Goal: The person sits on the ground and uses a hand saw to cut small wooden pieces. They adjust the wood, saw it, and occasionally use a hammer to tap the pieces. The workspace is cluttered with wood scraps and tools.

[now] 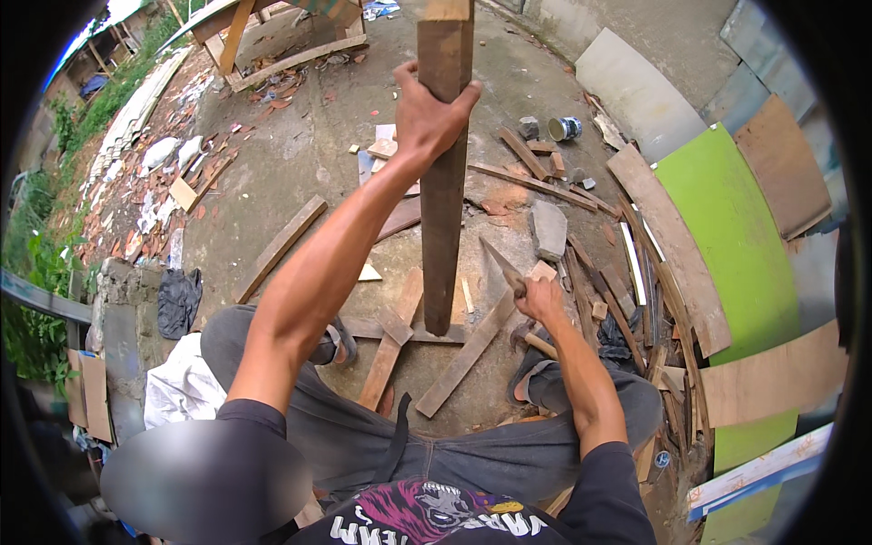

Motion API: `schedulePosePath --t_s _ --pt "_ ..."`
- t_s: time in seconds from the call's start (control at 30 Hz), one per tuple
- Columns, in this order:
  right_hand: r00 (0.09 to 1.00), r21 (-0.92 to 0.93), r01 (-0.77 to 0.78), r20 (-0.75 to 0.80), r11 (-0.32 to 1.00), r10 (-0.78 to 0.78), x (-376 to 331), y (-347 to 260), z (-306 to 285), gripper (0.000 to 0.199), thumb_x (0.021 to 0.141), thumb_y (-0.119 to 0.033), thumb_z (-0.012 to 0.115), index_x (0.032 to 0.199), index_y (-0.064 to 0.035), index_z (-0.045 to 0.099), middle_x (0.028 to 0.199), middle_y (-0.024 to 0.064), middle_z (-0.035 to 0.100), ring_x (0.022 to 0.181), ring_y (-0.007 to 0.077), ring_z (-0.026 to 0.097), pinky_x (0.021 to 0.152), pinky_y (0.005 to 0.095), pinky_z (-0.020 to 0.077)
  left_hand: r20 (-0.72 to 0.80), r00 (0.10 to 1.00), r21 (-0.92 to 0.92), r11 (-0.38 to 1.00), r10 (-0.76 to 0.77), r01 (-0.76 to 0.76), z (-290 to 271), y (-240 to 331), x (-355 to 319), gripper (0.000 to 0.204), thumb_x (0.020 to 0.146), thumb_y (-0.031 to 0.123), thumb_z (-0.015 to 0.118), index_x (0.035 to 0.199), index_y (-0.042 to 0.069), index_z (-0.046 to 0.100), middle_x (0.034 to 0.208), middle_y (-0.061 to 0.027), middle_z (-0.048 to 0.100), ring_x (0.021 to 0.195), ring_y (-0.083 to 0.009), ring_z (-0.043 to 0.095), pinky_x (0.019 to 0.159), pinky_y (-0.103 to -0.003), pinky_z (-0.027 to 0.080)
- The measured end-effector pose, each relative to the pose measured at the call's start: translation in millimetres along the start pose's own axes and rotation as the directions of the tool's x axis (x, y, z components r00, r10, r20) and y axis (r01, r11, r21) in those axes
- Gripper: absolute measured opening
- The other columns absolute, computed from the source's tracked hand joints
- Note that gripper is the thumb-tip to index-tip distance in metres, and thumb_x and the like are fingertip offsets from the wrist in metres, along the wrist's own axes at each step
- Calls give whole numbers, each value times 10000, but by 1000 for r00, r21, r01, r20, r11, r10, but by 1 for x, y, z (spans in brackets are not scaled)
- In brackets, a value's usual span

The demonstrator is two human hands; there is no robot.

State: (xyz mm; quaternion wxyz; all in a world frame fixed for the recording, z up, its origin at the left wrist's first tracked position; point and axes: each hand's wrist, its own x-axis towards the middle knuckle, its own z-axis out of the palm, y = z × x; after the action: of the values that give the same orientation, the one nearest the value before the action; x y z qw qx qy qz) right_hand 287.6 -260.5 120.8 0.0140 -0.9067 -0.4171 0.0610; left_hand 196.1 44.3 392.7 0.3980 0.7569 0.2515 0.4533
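Note:
My left hand (431, 116) is wrapped around a thick wooden beam (443, 209) that stands about upright in front of me. Its lower end comes down by a short crosswise board (447, 335) between my feet; whether they touch I cannot tell. Lower and to the right, my right hand (541, 301) is closed on the handle of a handsaw (502, 263), its tapered blade pointing away and to the left, apart from the beam. Beneath that hand lies a plank (468, 359) slanting across the ground. A claw hammer (541, 345) rests beside my right foot.
A grey stone block (548, 231), loose timber offcuts and a paint can (564, 128) lie ahead to the right. Sheets, including a green panel (727, 236), line the right side. Another plank (282, 248) lies left; a wooden frame (295, 64) stands at the back.

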Motion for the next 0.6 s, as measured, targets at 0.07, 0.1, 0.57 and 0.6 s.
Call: schedulePosePath --t_s 0.07,0.1,0.57,0.6 --pt "990 19 -49 130 999 46 25 2 -67 370 804 -373 678 973 -50 742 958 270 709 947 396 695 837 494 545 -12 987 88 983 162 -160 -9 41 15 868 777 450 766 1291 -79 309 953 -311 681 889 -439 698 822 -456 557" --pt "986 43 -74 156 996 67 28 -3 -105 385 820 -379 667 993 -45 750 997 269 711 964 408 693 866 478 542 36 978 108 973 203 -206 -15 57 17 862 775 462 774 1291 -75 340 969 -296 687 904 -415 703 826 -440 557" --pt "879 683 -36 -325 730 348 5 4 -200 363 888 -354 668 825 3 690 658 72 670 576 178 622 591 345 482 565 639 -2 775 522 -631 -67 59 -37 747 792 388 777 1307 -27 430 917 -277 679 867 -429 696 752 -476 538" --pt "898 733 -61 -255 677 357 6 7 -198 353 880 -356 665 895 -6 706 751 120 705 702 251 670 684 376 504 604 636 10 793 480 -609 -70 48 -42 736 786 382 780 1304 -12 437 922 -282 670 887 -444 679 769 -486 526"
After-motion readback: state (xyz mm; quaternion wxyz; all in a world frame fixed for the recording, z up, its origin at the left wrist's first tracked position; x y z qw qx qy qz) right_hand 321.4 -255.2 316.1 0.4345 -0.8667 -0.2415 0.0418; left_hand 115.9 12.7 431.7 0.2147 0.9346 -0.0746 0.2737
